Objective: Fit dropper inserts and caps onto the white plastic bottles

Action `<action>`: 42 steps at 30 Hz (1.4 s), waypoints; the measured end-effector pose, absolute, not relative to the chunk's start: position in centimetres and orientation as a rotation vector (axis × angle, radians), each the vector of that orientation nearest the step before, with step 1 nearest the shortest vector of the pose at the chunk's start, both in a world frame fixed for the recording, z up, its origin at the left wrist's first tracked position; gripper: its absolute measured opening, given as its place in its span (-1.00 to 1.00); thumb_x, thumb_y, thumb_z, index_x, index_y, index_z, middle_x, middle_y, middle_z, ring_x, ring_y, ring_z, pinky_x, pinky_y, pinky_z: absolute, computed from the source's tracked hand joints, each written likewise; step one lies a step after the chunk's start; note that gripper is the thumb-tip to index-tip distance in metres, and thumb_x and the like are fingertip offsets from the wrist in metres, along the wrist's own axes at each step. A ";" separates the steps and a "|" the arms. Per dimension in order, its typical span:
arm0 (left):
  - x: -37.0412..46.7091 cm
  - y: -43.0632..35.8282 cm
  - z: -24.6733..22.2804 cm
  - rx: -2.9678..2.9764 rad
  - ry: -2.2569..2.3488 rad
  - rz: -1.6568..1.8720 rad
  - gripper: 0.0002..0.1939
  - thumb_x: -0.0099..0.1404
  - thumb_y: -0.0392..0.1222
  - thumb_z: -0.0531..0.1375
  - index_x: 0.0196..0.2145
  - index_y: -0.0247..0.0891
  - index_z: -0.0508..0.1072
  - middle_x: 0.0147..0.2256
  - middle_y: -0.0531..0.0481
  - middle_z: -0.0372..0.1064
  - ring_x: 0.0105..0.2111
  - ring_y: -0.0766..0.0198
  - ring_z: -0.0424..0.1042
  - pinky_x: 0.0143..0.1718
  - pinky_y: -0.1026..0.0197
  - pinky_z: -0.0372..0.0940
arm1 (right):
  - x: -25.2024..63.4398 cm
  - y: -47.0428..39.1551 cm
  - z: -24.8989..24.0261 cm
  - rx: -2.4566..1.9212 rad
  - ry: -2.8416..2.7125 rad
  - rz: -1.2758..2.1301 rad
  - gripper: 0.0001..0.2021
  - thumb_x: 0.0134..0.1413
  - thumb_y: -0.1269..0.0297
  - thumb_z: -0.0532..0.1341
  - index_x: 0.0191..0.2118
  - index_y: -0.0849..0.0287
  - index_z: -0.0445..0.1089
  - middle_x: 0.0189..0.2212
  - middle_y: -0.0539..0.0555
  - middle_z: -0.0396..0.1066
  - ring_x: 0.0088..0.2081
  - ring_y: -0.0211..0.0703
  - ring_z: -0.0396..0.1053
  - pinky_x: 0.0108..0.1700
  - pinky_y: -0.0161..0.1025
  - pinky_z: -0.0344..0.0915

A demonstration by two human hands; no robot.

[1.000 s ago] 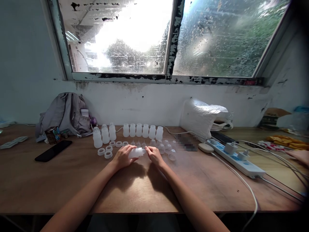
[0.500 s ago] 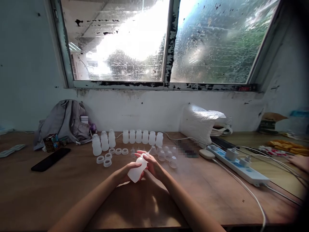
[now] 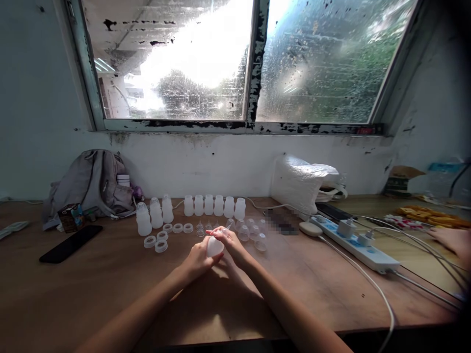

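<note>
A frosted white baby bottle is tilted between my hands above the middle of the table, its base toward me. My left hand is wrapped round its body. At its top end, my right hand closes over the collar, with a clear teat partly showing past the fingers. Just beyond lie several clear teats. Several white collar rings lie to the left, and clear domed caps to the right. Behind them stands a row of topless bottles, with three capped bottles at their left.
A black phone, a small box and a grey backpack are on the left. To the right are a white round puck, a power strip with cables and a white bag. Another person's hand is at far right.
The bottle has tipped so its base now points toward me. My left hand has shifted its hold round the body, and my right hand stays at the collar. The view has turned slightly.
</note>
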State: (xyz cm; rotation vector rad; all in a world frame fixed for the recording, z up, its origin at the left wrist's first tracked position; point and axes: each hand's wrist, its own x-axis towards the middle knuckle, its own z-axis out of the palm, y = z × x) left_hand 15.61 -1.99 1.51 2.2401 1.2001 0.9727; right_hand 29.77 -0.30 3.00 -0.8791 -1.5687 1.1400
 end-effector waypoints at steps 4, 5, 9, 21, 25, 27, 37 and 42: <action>14.4 -1.2 1.0 2.423 1.361 1.039 -0.57 0.08 0.02 0.11 -0.11 -0.19 0.20 -0.26 -0.06 0.30 -0.33 0.18 0.35 -0.36 0.20 0.25 | 32.9 0.4 4.0 -1.200 -1.882 0.657 -0.56 -0.22 0.02 0.20 -0.18 0.14 0.26 -0.41 0.02 0.31 -0.42 -0.22 0.29 -0.37 -0.28 0.19; 14.1 -0.9 0.9 2.472 1.399 1.037 -0.57 0.07 0.02 0.12 -0.12 -0.19 0.21 -0.25 -0.06 0.28 -0.33 0.18 0.35 -0.36 0.19 0.26 | 34.2 0.6 4.2 -1.300 -1.928 0.472 -0.58 -0.22 0.02 0.20 -0.19 0.13 0.27 -0.38 0.04 0.30 -0.41 -0.22 0.28 -0.37 -0.28 0.18; 13.2 -0.1 0.7 2.651 1.479 1.066 -0.53 0.01 0.05 0.17 -0.14 -0.16 0.25 -0.25 -0.07 0.24 -0.32 0.17 0.31 -0.39 0.18 0.27 | 39.7 1.5 4.5 -1.859 -1.896 -0.008 -0.79 -0.12 0.14 0.14 -0.36 0.14 0.35 -0.31 0.11 0.25 -0.37 -0.18 0.28 -0.39 -0.28 0.12; 12.5 0.5 0.1 2.749 1.459 1.118 -0.52 0.01 -0.03 0.19 -0.10 -0.19 0.22 -0.26 -0.06 0.26 -0.29 0.17 0.31 -0.33 0.19 0.25 | 37.8 2.1 3.9 -1.501 -1.735 0.459 -0.72 -0.17 0.16 0.16 -0.27 0.16 0.26 -0.46 0.05 0.31 -0.48 -0.23 0.28 -0.52 -0.32 0.18; 12.0 0.6 0.3 2.730 1.524 1.115 -0.53 0.03 -0.05 0.18 -0.09 -0.17 0.21 -0.26 -0.04 0.26 -0.27 0.18 0.30 -0.31 0.20 0.24 | 35.1 2.6 3.6 -1.190 -1.531 0.818 -0.62 -0.18 0.08 0.16 -0.23 0.20 0.22 -0.45 0.04 0.26 -0.50 -0.25 0.28 -0.62 -0.35 0.21; 11.8 0.6 0.4 2.742 1.533 1.095 -0.52 0.03 -0.04 0.18 -0.09 -0.18 0.21 -0.26 -0.04 0.27 -0.28 0.18 0.31 -0.31 0.20 0.25 | 34.0 2.5 2.7 -1.097 -1.513 0.931 -0.60 -0.19 0.07 0.17 -0.22 0.21 0.23 -0.46 0.03 0.25 -0.51 -0.27 0.28 -0.63 -0.36 0.22; 11.8 0.7 0.2 2.838 1.444 1.050 -0.52 0.05 0.00 0.16 -0.09 -0.22 0.23 -0.24 -0.07 0.27 -0.27 0.17 0.31 -0.29 0.19 0.26 | 32.4 1.9 -0.2 -0.972 -1.576 0.963 -0.64 -0.16 0.09 0.18 -0.24 0.20 0.23 -0.47 0.00 0.27 -0.54 -0.32 0.26 -0.64 -0.38 0.23; 11.4 0.9 0.1 2.885 1.375 1.083 -0.54 0.06 -0.01 0.13 -0.09 -0.22 0.25 -0.28 -0.07 0.28 -0.29 0.21 0.31 -0.28 0.20 0.27 | 32.5 1.9 -0.6 -0.930 -1.603 1.004 -0.66 -0.15 0.10 0.18 -0.24 0.18 0.19 -0.46 0.00 0.28 -0.52 -0.29 0.30 -0.59 -0.35 0.28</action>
